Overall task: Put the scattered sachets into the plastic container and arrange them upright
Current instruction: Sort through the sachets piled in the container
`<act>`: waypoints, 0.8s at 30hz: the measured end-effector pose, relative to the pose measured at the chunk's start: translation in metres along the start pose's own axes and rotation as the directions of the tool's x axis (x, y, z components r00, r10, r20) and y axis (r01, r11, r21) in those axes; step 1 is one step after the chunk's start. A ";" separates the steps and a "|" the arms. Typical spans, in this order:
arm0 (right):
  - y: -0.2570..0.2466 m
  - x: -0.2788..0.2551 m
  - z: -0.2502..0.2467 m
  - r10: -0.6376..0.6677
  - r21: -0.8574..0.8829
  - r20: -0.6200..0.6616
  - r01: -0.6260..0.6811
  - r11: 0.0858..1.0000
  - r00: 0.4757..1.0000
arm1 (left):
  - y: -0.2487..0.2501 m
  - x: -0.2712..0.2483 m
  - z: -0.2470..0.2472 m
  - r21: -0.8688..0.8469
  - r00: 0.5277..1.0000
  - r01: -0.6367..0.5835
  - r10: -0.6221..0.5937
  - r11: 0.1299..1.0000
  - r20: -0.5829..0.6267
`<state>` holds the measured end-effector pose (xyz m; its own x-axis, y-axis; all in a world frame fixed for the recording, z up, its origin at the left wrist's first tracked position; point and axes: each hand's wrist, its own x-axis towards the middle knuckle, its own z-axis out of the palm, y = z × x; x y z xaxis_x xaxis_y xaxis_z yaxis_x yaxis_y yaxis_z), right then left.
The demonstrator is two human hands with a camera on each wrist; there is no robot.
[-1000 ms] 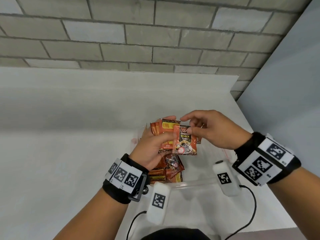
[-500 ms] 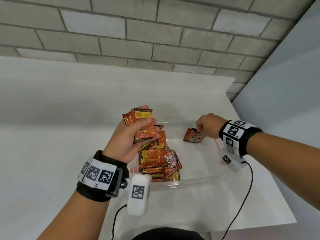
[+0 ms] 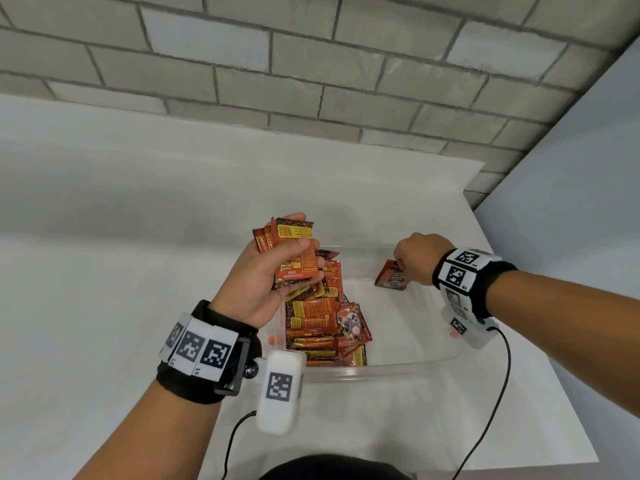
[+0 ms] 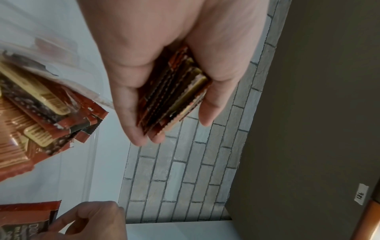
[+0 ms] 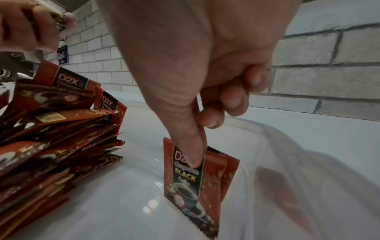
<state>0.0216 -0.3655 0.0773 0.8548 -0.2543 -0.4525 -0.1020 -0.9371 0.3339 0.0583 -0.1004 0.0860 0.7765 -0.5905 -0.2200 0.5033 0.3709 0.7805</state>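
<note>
On the white bench [image 3: 104, 271], our left hand [image 3: 266, 271] grips a fanned stack of red-orange foil sachets [image 3: 294, 251] above the heap [image 3: 322, 320] at nine o'clock in the clear plastic container [image 3: 408, 362], while at three o'clock our right hand [image 3: 417, 258] pinches upright sachets [image 5: 197, 178] on its floor.

Black wristbands [image 3: 207, 382] carry white tag-printed blocks [image 3: 280, 393] — thin black cables [image 3: 498, 407] trailing.

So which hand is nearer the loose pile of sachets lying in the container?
Left. The left hand hovers right above the pile, gripping a stack; the right hand is across the container, pinching upright sachets.
</note>
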 end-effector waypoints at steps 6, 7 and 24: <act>-0.003 0.002 -0.001 -0.013 -0.070 -0.049 0.009 0.998 0.999 | -0.002 0.003 0.000 0.000 1.000 0.009 -0.009 1.000 0.010; -0.003 0.002 -0.001 -0.017 -0.073 -0.042 0.014 0.997 0.999 | -0.002 0.004 0.000 -0.003 1.000 0.010 -0.010 1.000 0.012; -0.009 -0.006 -0.012 -0.007 -0.200 -0.055 -0.005 0.980 0.998 | -0.005 0.009 -0.002 -0.034 1.000 -0.001 0.001 0.999 0.022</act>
<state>0.0230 -0.3523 0.0865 0.8821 -0.2346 -0.4084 -0.0022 -0.8691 0.4946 0.0636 -0.1061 0.0794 0.7687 -0.6055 -0.2060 0.5154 0.3957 0.7602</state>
